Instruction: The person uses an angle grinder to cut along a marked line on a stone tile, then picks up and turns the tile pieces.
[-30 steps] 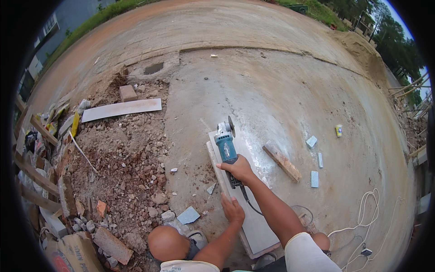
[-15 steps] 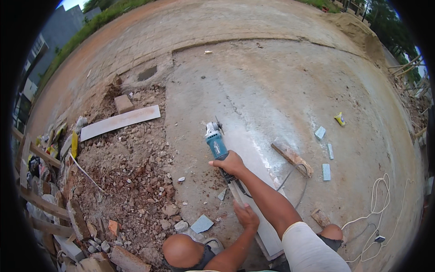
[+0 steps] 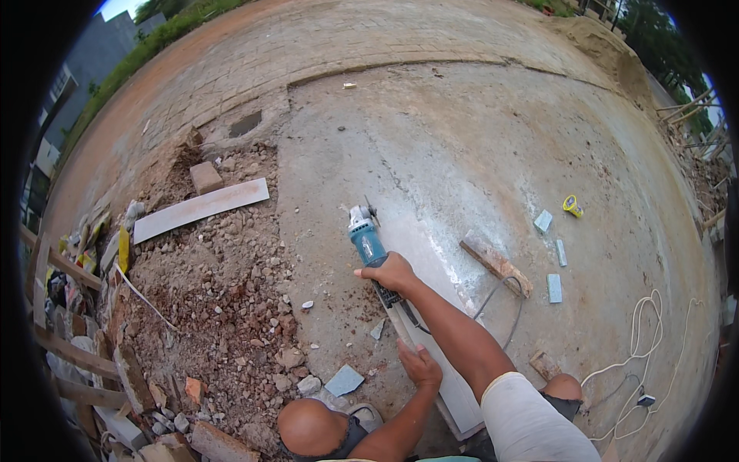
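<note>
Open to pass beyond the grinder (image 3: 367,244), over bare concrete (image 3: 331,158). Passable also just left of the grinder, then blocked farther left by rubble (image 3: 219,289). Obstructed to its right by the brick (image 3: 493,264), with the cord (image 3: 517,317) at the near end; beyond, narrowed by offcuts (image 3: 554,289) and a cup (image 3: 572,205). Closed off on its near side by the right forearm (image 3: 454,329) and left hand (image 3: 420,366).

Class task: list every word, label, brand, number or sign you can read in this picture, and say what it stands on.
None can be read.
Angle grinder, in the right hand: pale marking on its teal body, too small and blurred.
Yellow cup on the ground: any print is too small.
</note>
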The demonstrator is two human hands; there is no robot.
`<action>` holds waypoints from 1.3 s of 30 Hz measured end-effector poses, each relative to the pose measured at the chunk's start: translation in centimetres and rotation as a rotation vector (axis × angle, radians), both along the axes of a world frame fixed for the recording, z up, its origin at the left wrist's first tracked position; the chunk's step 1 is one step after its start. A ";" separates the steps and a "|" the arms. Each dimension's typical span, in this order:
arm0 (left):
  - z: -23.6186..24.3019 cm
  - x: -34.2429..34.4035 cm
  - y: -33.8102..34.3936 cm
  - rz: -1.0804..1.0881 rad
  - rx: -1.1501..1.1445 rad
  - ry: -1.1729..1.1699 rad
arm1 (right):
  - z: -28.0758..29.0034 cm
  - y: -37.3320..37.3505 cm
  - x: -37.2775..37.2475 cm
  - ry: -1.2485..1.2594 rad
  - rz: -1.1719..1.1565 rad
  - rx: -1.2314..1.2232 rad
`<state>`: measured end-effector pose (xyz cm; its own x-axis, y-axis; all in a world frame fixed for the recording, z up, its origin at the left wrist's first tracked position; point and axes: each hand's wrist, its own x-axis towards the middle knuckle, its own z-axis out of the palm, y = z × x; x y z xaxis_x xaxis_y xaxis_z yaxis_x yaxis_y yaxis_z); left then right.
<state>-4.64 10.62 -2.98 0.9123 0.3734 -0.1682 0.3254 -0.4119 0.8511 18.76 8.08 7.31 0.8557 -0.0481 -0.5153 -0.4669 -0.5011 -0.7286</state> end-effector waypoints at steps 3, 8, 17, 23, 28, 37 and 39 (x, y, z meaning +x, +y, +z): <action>0.0 0.0 0.0 0.001 0.002 -0.002 | -0.1 0.1 0.0 -0.015 -0.008 -0.011; 0.0 0.0 0.0 -0.008 0.003 0.012 | -0.3 0.0 0.1 -0.020 -0.003 -0.025; 0.3 0.0 0.0 -0.013 0.006 0.009 | -0.1 -0.1 0.2 0.002 0.008 -0.011; -0.1 0.0 0.0 -0.011 0.014 -0.002 | 0.3 -0.1 0.3 0.028 0.015 -0.001; 0.1 0.0 0.0 -0.009 0.004 0.018 | 0.3 -0.1 0.3 0.031 0.007 0.019; 0.2 0.0 0.1 -0.010 0.016 0.015 | 0.7 -0.1 0.3 0.035 0.004 0.019; 0.2 0.0 0.0 -0.008 0.014 0.017 | 0.6 -0.1 0.5 0.040 0.010 0.015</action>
<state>-4.60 10.65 -2.82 0.9122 0.3688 -0.1788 0.3369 -0.4264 0.8395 19.21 7.97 7.86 0.8348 -0.0320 -0.5497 -0.4909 -0.4953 -0.7167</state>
